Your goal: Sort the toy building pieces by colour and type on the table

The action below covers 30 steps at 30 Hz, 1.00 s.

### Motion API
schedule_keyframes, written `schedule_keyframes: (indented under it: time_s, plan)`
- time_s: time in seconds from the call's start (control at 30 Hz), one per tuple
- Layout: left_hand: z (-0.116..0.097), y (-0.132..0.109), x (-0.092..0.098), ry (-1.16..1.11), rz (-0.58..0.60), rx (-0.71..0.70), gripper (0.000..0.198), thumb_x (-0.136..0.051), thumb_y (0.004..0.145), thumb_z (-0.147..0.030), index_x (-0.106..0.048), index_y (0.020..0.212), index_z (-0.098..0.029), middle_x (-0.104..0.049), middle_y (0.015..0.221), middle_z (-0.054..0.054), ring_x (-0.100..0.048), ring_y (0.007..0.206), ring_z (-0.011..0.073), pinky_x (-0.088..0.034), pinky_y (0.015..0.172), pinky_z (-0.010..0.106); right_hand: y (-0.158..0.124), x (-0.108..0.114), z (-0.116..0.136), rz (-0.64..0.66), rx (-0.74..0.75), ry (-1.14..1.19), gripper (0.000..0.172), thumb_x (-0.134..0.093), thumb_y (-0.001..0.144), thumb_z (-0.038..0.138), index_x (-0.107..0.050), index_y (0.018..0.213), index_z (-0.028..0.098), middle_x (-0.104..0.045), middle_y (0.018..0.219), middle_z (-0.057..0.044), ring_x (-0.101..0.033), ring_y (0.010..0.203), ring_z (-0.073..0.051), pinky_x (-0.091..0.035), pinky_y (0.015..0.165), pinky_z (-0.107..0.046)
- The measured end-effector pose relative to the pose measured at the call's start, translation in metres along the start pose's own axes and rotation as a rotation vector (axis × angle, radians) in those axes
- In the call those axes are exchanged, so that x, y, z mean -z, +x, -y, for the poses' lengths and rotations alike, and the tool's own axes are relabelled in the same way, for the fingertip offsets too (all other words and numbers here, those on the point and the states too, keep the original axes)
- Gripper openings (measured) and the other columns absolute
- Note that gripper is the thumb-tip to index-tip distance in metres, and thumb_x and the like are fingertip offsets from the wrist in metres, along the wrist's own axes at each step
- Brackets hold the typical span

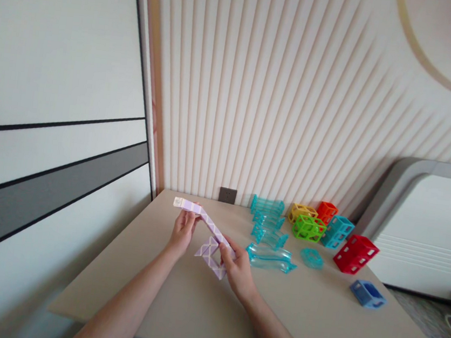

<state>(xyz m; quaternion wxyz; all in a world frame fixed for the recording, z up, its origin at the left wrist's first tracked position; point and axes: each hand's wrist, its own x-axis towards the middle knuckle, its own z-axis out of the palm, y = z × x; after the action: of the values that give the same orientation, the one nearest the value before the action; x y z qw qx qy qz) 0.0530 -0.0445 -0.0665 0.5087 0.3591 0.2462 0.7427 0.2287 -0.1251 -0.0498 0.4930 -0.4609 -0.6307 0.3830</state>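
A purple-and-white folding strip (213,227) is held above the table (117,265), left of the middle and nearer the back edge than the front-left corner, its far end straight and its near end bent into an angular loop. The left hand (183,232) pinches the straight end, thumb and fingertips brought together on it; some of its fingers are hidden by the strip. The right hand (238,271) is closed beside the loop, thumb on the near face, its other fingers mostly out of sight behind, so their exact grip cannot be told. Clear teal pieces (270,258) run forward from the back edge, their overlapping outlines hard to separate. Toward the back-right corner, a green frame block (309,228) partly covers a yellow one (303,213). A red block (356,254) and a blue block (368,294) sit near the right edge. Forearms cover parts of the front edge, and the front-right corner is cut off or nearly so. The strip's white tip carries a faint mark, too small to read.
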Motion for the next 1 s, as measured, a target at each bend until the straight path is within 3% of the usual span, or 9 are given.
schedule_keyframes:
  time_s: [0.13,0.27,0.47,0.6,0.83,1.0]
  plan:
    - [-0.002,-0.002,-0.006,-0.045,0.029,-0.009,0.046,-0.079,0.075,-0.053,-0.068,0.106,-0.021,-0.074,0.103,0.008,-0.070,0.101,0.0217,-0.053,0.095,0.035,-0.003,0.001,0.004,-0.006,0.120,-0.113,0.044,-0.052,0.096,0.050,-0.070,0.124,0.021,-0.075,0.113,-0.007,-0.069,0.106,-0.030,-0.052,0.092,-0.037]
    - [-0.006,-0.004,-0.010,-0.091,0.026,0.006,0.045,-0.079,0.074,-0.054,-0.068,0.102,-0.020,-0.075,0.098,0.006,-0.072,0.095,0.0211,-0.054,0.094,0.037,-0.004,-0.002,0.004,0.010,0.156,-0.166,0.042,-0.051,0.098,0.046,-0.067,0.127,0.021,-0.072,0.123,-0.009,-0.067,0.113,-0.031,-0.051,0.096,-0.039]
    - [-0.009,-0.006,-0.011,-0.092,0.014,0.021,0.045,-0.078,0.075,-0.056,-0.068,0.102,-0.021,-0.073,0.107,0.008,-0.069,0.105,0.0246,-0.053,0.094,0.042,-0.003,-0.005,-0.002,-0.010,0.174,-0.203,0.040,-0.051,0.097,0.045,-0.067,0.127,0.023,-0.074,0.119,-0.008,-0.069,0.107,-0.030,-0.053,0.092,-0.037]
    - [-0.008,-0.005,-0.009,-0.064,-0.014,0.004,0.045,-0.078,0.075,-0.055,-0.070,0.103,-0.022,-0.071,0.113,0.007,-0.066,0.107,0.0219,-0.053,0.089,0.035,-0.004,-0.004,-0.003,-0.015,0.184,-0.234,0.039,-0.051,0.098,0.043,-0.066,0.128,0.024,-0.073,0.117,-0.008,-0.068,0.106,-0.029,-0.053,0.091,-0.036]
    - [-0.005,0.004,-0.003,-0.084,-0.119,-0.003,0.051,-0.079,0.066,-0.065,-0.073,0.089,-0.020,-0.072,0.095,0.003,-0.065,0.088,0.0152,-0.049,0.077,0.024,-0.004,-0.002,-0.009,-0.030,0.284,-0.465,0.040,-0.049,0.099,0.034,-0.063,0.134,0.023,-0.068,0.089,-0.008,-0.066,0.076,-0.021,-0.051,0.071,-0.027]
    - [-0.004,0.007,-0.001,-0.109,-0.143,0.037,0.050,-0.079,0.066,-0.065,-0.072,0.084,-0.019,-0.072,0.083,0.000,-0.065,0.081,0.0137,-0.048,0.075,0.025,-0.003,-0.003,-0.015,-0.063,0.406,-0.561,0.040,-0.047,0.101,0.036,-0.061,0.137,0.026,-0.062,0.084,-0.006,-0.060,0.075,-0.019,-0.049,0.069,-0.028]
